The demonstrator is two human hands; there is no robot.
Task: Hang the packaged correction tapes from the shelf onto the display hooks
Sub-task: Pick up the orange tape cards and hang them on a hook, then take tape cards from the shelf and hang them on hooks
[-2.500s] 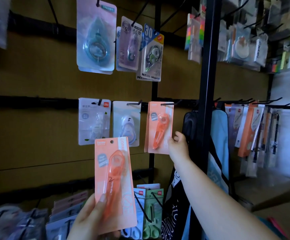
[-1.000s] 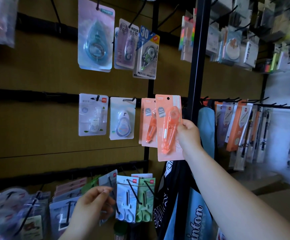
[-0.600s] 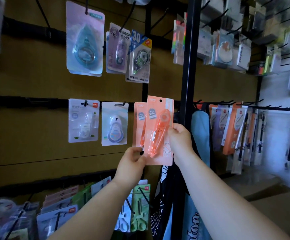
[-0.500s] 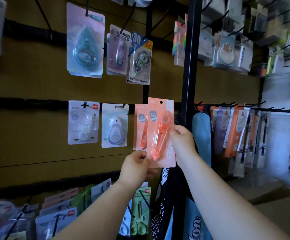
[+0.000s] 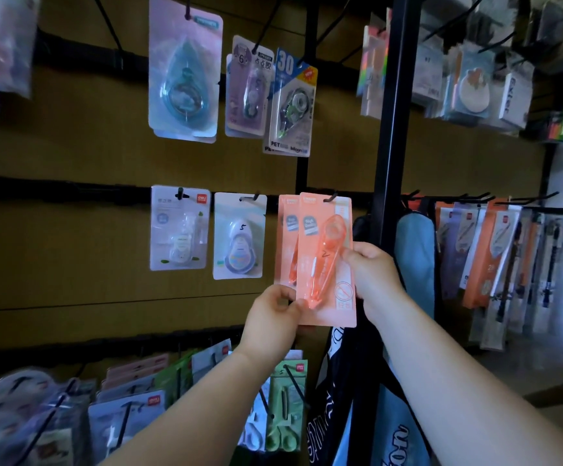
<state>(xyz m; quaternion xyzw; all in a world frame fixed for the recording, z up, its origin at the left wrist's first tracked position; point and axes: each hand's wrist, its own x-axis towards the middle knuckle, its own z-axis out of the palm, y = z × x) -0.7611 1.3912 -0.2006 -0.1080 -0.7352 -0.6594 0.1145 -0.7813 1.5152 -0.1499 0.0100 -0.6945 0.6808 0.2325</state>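
Orange-carded correction tape (image 5: 327, 264) is sitting with its top at the black display hook (image 5: 333, 197), overlapping a matching orange pack (image 5: 285, 243) just behind it. We are pinching its lower left corner with our left grip (image 5: 270, 322), while our right grip (image 5: 374, 274) is clasping its right edge. A pale pack (image 5: 239, 237) is hanging just to the left.

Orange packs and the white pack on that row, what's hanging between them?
A pale blue pack marked 5 hangs there on its own hook, seen in the head view.
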